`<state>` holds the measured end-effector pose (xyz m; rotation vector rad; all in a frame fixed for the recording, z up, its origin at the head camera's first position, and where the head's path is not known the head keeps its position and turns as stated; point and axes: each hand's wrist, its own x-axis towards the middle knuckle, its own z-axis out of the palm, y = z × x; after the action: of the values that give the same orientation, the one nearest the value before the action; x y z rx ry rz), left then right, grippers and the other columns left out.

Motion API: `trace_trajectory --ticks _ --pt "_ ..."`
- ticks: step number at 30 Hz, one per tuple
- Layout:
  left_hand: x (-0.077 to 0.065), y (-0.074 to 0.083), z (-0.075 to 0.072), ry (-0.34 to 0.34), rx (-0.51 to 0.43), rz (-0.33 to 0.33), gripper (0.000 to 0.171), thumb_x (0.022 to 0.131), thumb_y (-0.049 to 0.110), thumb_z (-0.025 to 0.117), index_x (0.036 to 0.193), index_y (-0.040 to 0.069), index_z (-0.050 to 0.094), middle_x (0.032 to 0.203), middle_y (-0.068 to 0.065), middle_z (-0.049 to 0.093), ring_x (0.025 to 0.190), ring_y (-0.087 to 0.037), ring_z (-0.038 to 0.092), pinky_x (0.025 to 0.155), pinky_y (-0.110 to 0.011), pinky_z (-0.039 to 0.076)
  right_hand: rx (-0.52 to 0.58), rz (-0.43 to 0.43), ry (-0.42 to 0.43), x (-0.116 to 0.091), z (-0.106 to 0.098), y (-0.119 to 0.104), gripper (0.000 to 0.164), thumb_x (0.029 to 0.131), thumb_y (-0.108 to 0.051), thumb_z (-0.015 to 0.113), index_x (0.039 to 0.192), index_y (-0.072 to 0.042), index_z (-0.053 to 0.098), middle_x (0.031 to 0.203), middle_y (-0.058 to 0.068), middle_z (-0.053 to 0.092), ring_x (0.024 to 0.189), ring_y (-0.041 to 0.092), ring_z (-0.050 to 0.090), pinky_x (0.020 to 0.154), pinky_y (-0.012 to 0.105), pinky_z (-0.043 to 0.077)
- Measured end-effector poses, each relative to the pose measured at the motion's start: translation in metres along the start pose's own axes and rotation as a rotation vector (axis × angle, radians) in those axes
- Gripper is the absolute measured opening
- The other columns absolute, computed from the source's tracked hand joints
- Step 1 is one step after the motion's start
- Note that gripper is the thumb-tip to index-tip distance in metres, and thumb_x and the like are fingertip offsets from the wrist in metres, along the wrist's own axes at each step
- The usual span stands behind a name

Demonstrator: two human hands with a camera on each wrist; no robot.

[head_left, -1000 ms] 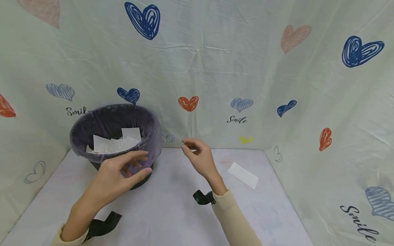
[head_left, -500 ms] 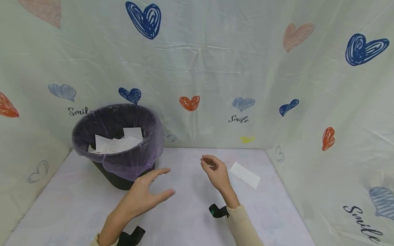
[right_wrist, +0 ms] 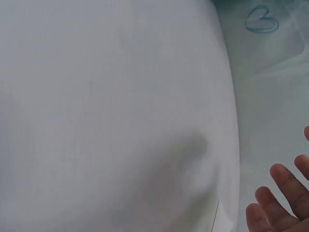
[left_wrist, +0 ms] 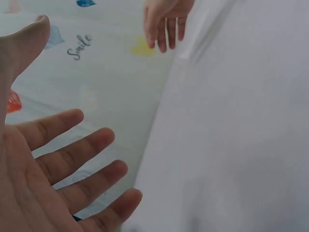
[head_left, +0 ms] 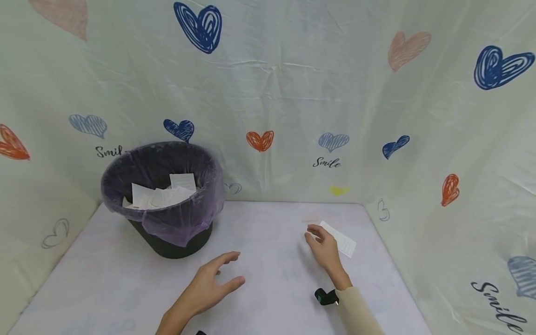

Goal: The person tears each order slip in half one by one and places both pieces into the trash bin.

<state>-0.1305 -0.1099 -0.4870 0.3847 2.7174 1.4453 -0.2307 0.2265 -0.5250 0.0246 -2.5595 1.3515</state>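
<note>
In the head view my left hand (head_left: 203, 286) is over the near middle of the table, thumb and fingers spread with nothing between them. My right hand (head_left: 326, 251) is farther right, fingers loosely bent and holding nothing. Just beyond it a white ruled paper slip (head_left: 343, 240) lies on the table, its left part covered by the hand; whether they touch I cannot tell. The left wrist view shows the left palm (left_wrist: 58, 164) bare, with the right hand (left_wrist: 166, 21) at the top. Fingers of the right hand (right_wrist: 282, 203) appear at the right wrist view's lower right.
A black bin (head_left: 167, 246) with a purple plastic liner (head_left: 197, 218) stands at the table's back left. Several white paper slips (head_left: 163, 197) lie inside it. A heart-printed curtain (head_left: 268, 93) rises behind the white table (head_left: 259, 232) and along its sides.
Both hands have moved right and nearer the person. The left hand has left the front of the bin, and the right hand has come up to the paper slip. The bin and slip stay put.
</note>
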Motion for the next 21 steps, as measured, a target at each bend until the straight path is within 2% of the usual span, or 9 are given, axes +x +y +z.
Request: trace_trajectory --ticks 4,9,14,21 --pt "-0.002 -0.006 0.005 -0.023 -0.008 -0.009 0.058 0.083 0.056 0.066 0.134 0.034 0.050 0.126 0.010 0.062 0.121 -0.016 0.054 0.092 -0.042 0.049 -0.097 0.020 0.019 0.009 -0.020 0.021 0.035 0.090 -0.019 0.066 0.122 -0.003 0.062 0.119 0.013 0.067 0.118 0.032 0.058 0.095 0.050 0.048" --pt "-0.002 -0.011 0.010 -0.044 -0.021 -0.031 0.057 0.085 0.055 0.065 0.135 0.031 0.049 0.127 0.002 0.063 0.122 -0.020 0.054 0.092 -0.043 0.048 -0.181 0.080 -0.009 0.017 -0.042 0.045 0.040 0.090 -0.017 0.064 0.127 -0.002 0.058 0.125 0.019 0.062 0.124 0.040 0.052 0.099 0.054 0.043" --pt "0.002 -0.010 0.015 -0.080 -0.031 -0.012 0.058 0.087 0.056 0.062 0.136 0.029 0.049 0.127 -0.001 0.062 0.122 -0.025 0.053 0.092 -0.048 0.047 -0.260 0.137 -0.002 0.026 -0.062 0.063 0.045 0.090 -0.016 0.063 0.131 0.001 0.053 0.129 0.026 0.056 0.127 0.043 0.047 0.103 0.055 0.038" --pt "0.000 -0.013 0.015 -0.073 -0.017 -0.017 0.058 0.087 0.057 0.062 0.135 0.028 0.049 0.125 -0.001 0.064 0.119 -0.025 0.056 0.090 -0.045 0.048 -0.366 0.228 -0.018 0.031 -0.077 0.074 0.053 0.089 -0.023 0.063 0.135 0.000 0.048 0.129 0.029 0.052 0.119 0.049 0.048 0.092 0.061 0.041"
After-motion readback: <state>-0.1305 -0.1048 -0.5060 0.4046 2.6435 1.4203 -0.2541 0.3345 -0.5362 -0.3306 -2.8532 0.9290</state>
